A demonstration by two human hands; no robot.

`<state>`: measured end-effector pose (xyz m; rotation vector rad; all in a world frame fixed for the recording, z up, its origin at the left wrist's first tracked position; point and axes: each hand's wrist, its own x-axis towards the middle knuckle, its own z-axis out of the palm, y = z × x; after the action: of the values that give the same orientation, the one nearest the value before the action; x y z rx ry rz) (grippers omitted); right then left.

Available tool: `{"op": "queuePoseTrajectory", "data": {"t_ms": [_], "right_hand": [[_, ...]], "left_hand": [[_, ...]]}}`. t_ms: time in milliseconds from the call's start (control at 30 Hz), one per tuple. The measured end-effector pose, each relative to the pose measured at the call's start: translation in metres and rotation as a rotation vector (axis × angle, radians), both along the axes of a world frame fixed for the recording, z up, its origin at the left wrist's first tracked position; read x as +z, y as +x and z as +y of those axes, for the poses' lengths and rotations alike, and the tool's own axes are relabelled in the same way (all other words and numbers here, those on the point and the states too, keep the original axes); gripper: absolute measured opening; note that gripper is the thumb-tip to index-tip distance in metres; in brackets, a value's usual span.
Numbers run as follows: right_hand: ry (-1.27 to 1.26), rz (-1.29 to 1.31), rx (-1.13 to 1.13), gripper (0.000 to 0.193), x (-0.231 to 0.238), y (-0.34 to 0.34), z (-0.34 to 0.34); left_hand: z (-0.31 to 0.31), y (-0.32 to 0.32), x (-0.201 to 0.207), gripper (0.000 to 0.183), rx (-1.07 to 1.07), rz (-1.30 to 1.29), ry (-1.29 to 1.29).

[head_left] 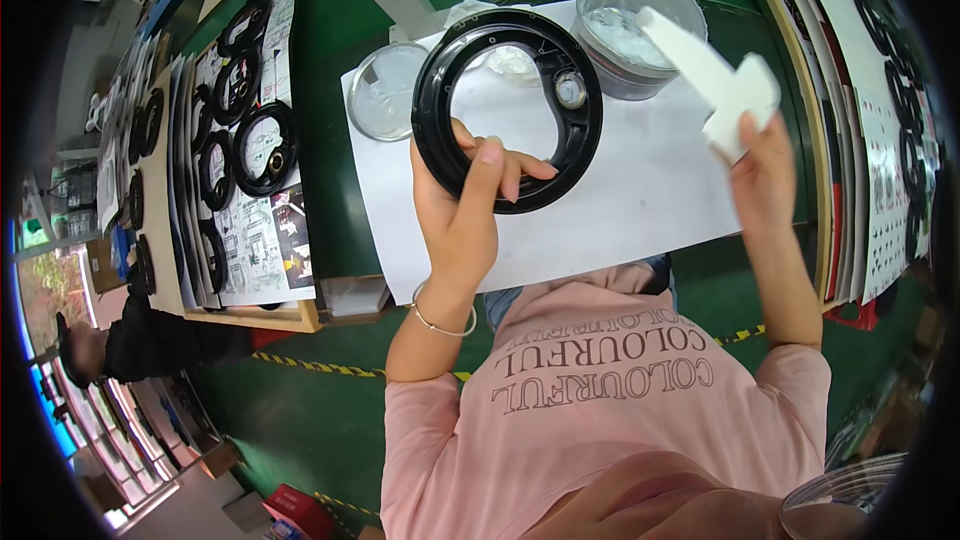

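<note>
My left hand (458, 215) grips a black plastic ring (583, 155) by its near left edge, the fingers curled through its opening. On the ring's inner right side, a small round socket (570, 90) has pale, glossy stuff in it. My right hand (764, 180) is closed round a flat white spatula (700, 70) with a wide part near the fingers. The spatula's narrow end reaches over the rim of a clear tub (632, 82) of whitish paste. Whether its tip touches the paste, I cannot tell.
A white sheet (640, 180) covers the green table. A round clear lid (378, 105) lies left of the ring, with crumpled white tissue (470, 10) behind. Racks of boards holding black rings (265, 150) stand on the left and right (880, 140). Another person in dark clothes (175, 335) is at far left.
</note>
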<state>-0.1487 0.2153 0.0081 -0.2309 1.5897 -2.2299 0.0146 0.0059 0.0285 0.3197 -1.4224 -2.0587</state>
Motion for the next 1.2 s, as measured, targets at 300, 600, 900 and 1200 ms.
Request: {"op": "queuePoseTrajectory", "data": {"t_ms": [300, 600, 900, 1200], "right_hand": [[0.946, 1.913, 0.322, 0.024, 0.057, -0.026, 0.029], [0.312, 0.558, -0.136, 0.030, 0.061, -0.028, 0.059], [0.408, 0.325, 0.280, 0.038, 0.059, -0.022, 0.008], [0.454, 0.383, 0.251, 0.034, 0.060, -0.024, 0.012]], "left_hand": [[-0.012, 0.003, -0.003, 0.009, -0.024, -0.038, 0.281], [-0.004, -0.006, -0.004, 0.011, -0.059, -0.067, 0.202], [0.001, 0.000, 0.003, 0.011, -0.094, -0.072, 0.143], [0.001, -0.002, 0.004, 0.011, -0.113, -0.051, 0.148]]}}
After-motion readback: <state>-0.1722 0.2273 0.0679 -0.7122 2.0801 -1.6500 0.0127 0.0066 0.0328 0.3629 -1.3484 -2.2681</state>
